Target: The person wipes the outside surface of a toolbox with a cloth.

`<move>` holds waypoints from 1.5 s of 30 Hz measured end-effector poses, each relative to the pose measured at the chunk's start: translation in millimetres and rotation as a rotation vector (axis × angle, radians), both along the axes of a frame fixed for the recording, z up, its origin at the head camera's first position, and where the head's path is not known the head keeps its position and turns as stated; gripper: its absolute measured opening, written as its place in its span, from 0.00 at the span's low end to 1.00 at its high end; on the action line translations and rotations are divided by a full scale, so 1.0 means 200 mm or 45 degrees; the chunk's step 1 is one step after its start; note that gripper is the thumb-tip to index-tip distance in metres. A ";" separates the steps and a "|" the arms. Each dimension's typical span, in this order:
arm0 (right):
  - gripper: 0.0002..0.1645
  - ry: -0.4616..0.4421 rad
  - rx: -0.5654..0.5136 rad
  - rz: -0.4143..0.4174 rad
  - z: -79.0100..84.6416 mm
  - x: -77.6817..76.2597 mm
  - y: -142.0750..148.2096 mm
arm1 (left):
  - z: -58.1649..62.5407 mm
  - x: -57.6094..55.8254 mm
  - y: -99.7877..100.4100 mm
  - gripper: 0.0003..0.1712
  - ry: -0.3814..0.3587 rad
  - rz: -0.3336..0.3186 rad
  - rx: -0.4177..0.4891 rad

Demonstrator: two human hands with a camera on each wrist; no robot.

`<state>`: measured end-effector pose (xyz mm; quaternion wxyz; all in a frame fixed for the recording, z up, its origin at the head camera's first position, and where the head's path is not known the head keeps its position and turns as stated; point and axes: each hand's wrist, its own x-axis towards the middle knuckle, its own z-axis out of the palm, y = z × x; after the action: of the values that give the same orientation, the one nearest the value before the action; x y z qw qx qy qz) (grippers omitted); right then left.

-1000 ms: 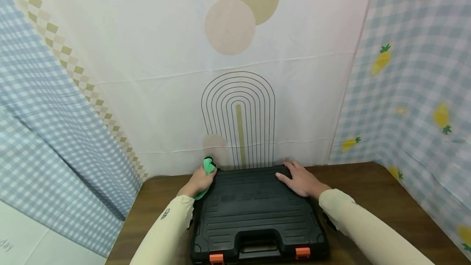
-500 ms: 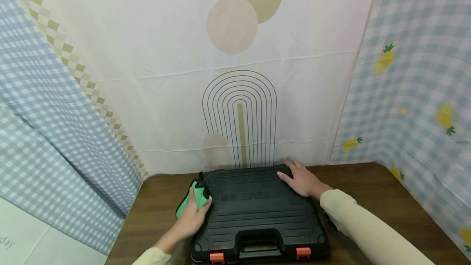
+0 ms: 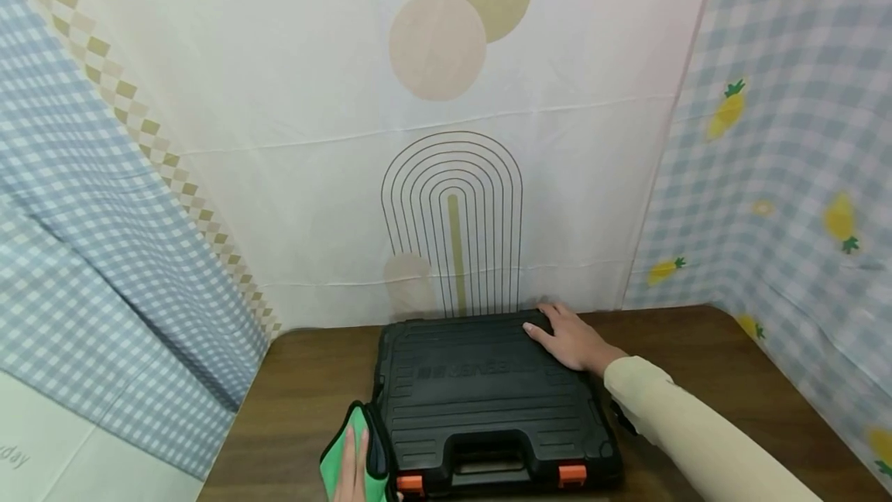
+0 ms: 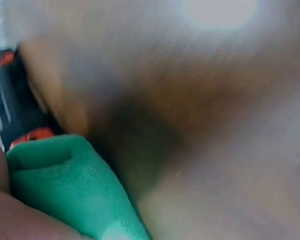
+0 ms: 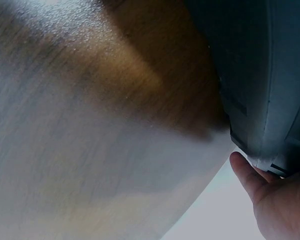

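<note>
A black hard plastic tool case lies flat on the wooden table, its handle and two orange latches facing me. At its near left corner my left hand holds a green cloth with a black edge against the case's side. In the left wrist view the folded green cloth bulges out beside the fingers, near an orange latch. My right hand rests on the case's far right corner, thumb on the lid and fingers reaching over the far edge. In the right wrist view that hand touches the case's corner.
The brown wooden table extends to both sides of the case. Behind it hangs a white printed cloth. Blue checked curtains hang at the left and right.
My left hand has slid the green cloth along the case's left side, from the far left corner toward me to the near left corner. The right hand and the case have stayed put.
</note>
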<state>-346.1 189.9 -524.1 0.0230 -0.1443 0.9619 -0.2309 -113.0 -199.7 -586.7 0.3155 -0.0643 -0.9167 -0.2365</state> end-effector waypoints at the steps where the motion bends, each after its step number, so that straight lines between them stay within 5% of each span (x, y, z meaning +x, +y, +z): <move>1: 0.56 0.005 0.002 0.001 0.00 0.00 0.00 | -0.02 0.01 0.00 0.59 0.063 0.010 -0.036; 5: 0.55 0.016 0.002 -0.005 -0.01 -0.01 0.01 | -0.05 -0.02 0.00 0.46 0.266 -0.032 -0.099; 8: 0.53 0.020 -0.010 -0.007 0.00 0.00 0.01 | -0.06 -0.04 -0.01 0.46 0.352 -0.044 -0.175; 17: 0.52 0.019 -0.009 -0.006 0.00 0.00 0.02 | -0.04 -0.06 -0.08 0.41 0.221 -0.153 -0.379; 24: 0.53 -0.004 -0.012 -0.002 -0.01 0.00 0.03 | 0.05 -0.11 -0.07 0.44 0.320 -0.434 -0.785; 33: 0.54 0.006 -0.013 0.007 -0.02 0.00 0.03 | 0.14 -0.12 0.25 0.45 0.284 -0.661 -1.088; 45: 0.53 0.032 -0.041 -0.001 0.00 0.02 0.00 | 0.11 -0.16 0.70 0.41 0.475 -0.760 -0.946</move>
<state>-342.4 189.9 -524.4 0.0084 -0.1473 0.9583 -0.2446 -145.8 -60.0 -565.4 0.3485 -0.4721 -0.8087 0.0410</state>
